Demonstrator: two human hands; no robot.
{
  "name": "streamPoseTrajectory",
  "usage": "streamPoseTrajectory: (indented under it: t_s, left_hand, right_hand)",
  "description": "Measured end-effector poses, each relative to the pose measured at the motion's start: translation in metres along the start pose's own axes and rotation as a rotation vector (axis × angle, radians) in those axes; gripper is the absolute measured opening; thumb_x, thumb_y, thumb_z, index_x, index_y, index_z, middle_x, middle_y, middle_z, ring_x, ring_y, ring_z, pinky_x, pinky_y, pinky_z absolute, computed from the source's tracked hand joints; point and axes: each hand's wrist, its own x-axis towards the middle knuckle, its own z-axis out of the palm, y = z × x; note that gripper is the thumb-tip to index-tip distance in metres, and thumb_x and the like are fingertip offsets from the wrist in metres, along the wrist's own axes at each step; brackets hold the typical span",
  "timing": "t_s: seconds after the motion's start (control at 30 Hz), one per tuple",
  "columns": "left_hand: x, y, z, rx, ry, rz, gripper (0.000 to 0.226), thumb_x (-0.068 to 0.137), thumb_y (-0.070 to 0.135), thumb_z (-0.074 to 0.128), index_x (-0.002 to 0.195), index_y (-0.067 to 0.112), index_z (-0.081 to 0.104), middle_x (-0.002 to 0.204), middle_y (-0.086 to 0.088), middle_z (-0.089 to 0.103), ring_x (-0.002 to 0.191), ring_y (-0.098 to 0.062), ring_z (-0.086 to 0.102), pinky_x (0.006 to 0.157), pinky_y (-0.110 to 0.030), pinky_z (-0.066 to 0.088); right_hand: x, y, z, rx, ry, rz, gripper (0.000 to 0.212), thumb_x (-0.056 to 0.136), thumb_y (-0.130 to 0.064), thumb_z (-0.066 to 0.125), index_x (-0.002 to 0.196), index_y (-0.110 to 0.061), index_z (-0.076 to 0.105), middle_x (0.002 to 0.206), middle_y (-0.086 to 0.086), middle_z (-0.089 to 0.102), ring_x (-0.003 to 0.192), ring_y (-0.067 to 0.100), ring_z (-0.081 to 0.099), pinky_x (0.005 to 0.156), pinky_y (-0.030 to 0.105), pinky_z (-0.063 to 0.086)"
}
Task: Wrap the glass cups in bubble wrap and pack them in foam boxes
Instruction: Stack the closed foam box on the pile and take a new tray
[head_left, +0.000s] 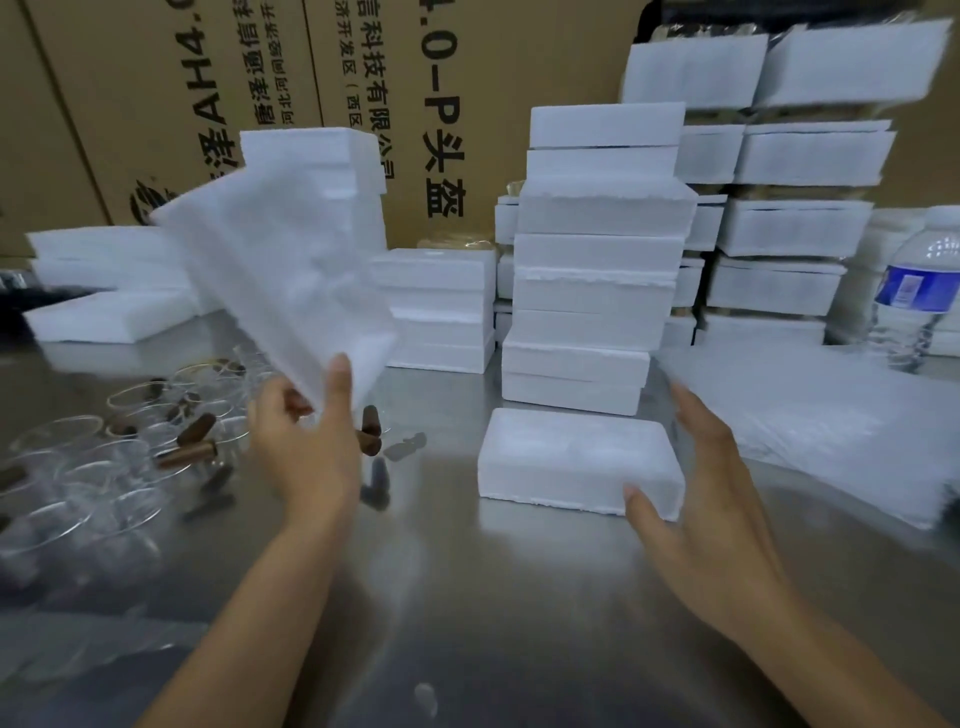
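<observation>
Near centre, on steel surface (467, 613): one foam box (579, 462) lying flat, long side across the view. Interior not visible; contents impossible to tell.

Right hand (711, 499) at the box's near right corner. Fingers straight and slightly spread, thumb tip touching the near edge. Other fingers just beside the right end, contact unclear.

Left hand (304, 441) lifted above the surface, left of the box, pinching the near corner of a white foam piece (280, 270) between thumb and fingers. Piece tilted up and away to the left, smeared by motion; lid or box half not distinguishable. Fingers behind it partly hidden.

Glass cups (130, 457) clustered at near left on the surface: clear, brown wooden handles, some gold rims. Heavily blurred, count unclear, several cut off by the left edge.

Bubble wrap (831, 415) in a pile of sheets at right, beyond the right hand, cut off by the right edge. Bubbles hard to make out.

Far side: tall stack of foam boxes (597, 291) directly behind the lying box. Shorter stack (441, 306) to its left, partly hidden by the held piece. Water bottle (919, 291) at far right. Printed cardboard cartons (156, 78) along the back.
</observation>
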Motion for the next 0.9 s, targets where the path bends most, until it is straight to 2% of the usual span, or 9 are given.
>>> streamPoseTrajectory:
  t_s: [0.07, 0.17, 0.27, 0.4, 0.47, 0.57, 0.67, 0.8, 0.9]
  left_hand:
    - [0.01, -0.003, -0.005, -0.116, 0.058, -0.193, 0.035, 0.085, 0.058, 0.057, 0.074, 0.025, 0.051, 0.075, 0.007, 0.054, 0.065, -0.006, 0.05, 0.056, -0.011, 0.038]
    - [0.021, -0.012, -0.01, -0.219, 0.106, -0.41, 0.042, 0.081, 0.065, 0.057, 0.074, 0.023, 0.057, 0.076, 0.005, 0.062, 0.071, -0.015, 0.058, 0.07, -0.03, 0.047]
    - [0.025, -0.016, -0.011, -0.275, 0.154, -0.513, 0.045, 0.078, 0.065, 0.06, 0.065, 0.022, 0.055, 0.066, 0.007, 0.062, 0.065, -0.014, 0.06, 0.066, -0.029, 0.05]
    - [0.026, -0.018, -0.009, -0.291, 0.134, -0.51, 0.042, 0.079, 0.061, 0.062, 0.07, 0.021, 0.057, 0.071, 0.007, 0.064, 0.065, -0.008, 0.062, 0.057, -0.023, 0.045]
    - [0.026, -0.019, -0.008, -0.269, 0.107, -0.494, 0.04, 0.081, 0.059, 0.061, 0.073, 0.019, 0.058, 0.075, 0.006, 0.065, 0.068, -0.009, 0.062, 0.057, -0.023, 0.043]
    - [0.024, -0.02, -0.005, -0.236, 0.053, -0.464, 0.042, 0.082, 0.06, 0.058, 0.074, 0.018, 0.06, 0.073, 0.004, 0.065, 0.066, -0.009, 0.06, 0.055, -0.023, 0.039]
    - [0.022, -0.023, -0.004, -0.153, 0.026, -0.439, 0.048, 0.082, 0.062, 0.055, 0.078, 0.015, 0.063, 0.075, 0.001, 0.068, 0.066, -0.009, 0.06, 0.054, -0.023, 0.037]
    - [0.026, -0.026, -0.002, -0.183, 0.017, -0.422, 0.051, 0.083, 0.06, 0.057, 0.076, 0.009, 0.061, 0.076, -0.004, 0.067, 0.074, -0.021, 0.063, 0.069, -0.032, 0.048]
    - [0.025, -0.026, -0.001, -0.195, 0.012, -0.412, 0.053, 0.082, 0.061, 0.056, 0.083, 0.008, 0.062, 0.072, 0.0, 0.066, 0.071, -0.018, 0.064, 0.066, -0.031, 0.047]
  right_hand:
    - [0.0, -0.001, 0.001, -0.036, -0.025, 0.013, 0.086, 0.082, -0.02, 0.068, 0.14, -0.048, 0.01, 0.142, -0.02, 0.025, 0.135, 0.011, 0.028, 0.109, 0.035, 0.027]
    - [0.0, -0.01, 0.003, -0.073, -0.038, -0.002, 0.071, 0.083, -0.02, 0.066, 0.14, -0.035, 0.026, 0.138, -0.014, 0.033, 0.129, 0.012, 0.032, 0.103, 0.03, 0.026]
    - [0.006, -0.036, 0.015, -0.151, -0.022, -0.147, 0.047, 0.081, -0.02, 0.063, 0.126, -0.018, 0.05, 0.126, 0.0, 0.052, 0.116, 0.014, 0.04, 0.098, 0.022, 0.025]
    - [0.025, -0.083, 0.05, -0.146, -0.2, -0.296, 0.039, 0.084, -0.025, 0.058, 0.123, -0.022, 0.052, 0.122, -0.004, 0.052, 0.114, 0.009, 0.036, 0.096, 0.018, 0.022]
    - [0.035, -0.101, 0.078, -0.087, -0.289, -0.258, 0.041, 0.09, -0.031, 0.053, 0.13, -0.028, 0.043, 0.13, -0.008, 0.045, 0.118, 0.007, 0.029, 0.1, 0.023, 0.021]
    - [0.054, -0.121, 0.12, -0.177, -0.394, -0.199, 0.035, 0.089, -0.035, 0.05, 0.123, -0.024, 0.048, 0.12, -0.002, 0.055, 0.112, 0.019, 0.044, 0.099, 0.037, 0.03]
    - [0.067, -0.129, 0.149, -0.228, -0.417, -0.141, 0.028, 0.09, -0.035, 0.05, 0.114, -0.02, 0.052, 0.107, 0.001, 0.061, 0.101, 0.024, 0.051, 0.093, 0.041, 0.031]
    - [0.074, -0.127, 0.167, -0.244, -0.394, -0.076, 0.026, 0.094, -0.038, 0.046, 0.109, -0.018, 0.054, 0.1, 0.005, 0.064, 0.095, 0.026, 0.051, 0.081, 0.038, 0.031]
    - [0.075, -0.124, 0.171, -0.216, -0.393, -0.001, 0.028, 0.095, -0.039, 0.047, 0.109, -0.018, 0.058, 0.1, 0.006, 0.062, 0.095, 0.025, 0.049, 0.078, 0.035, 0.031]
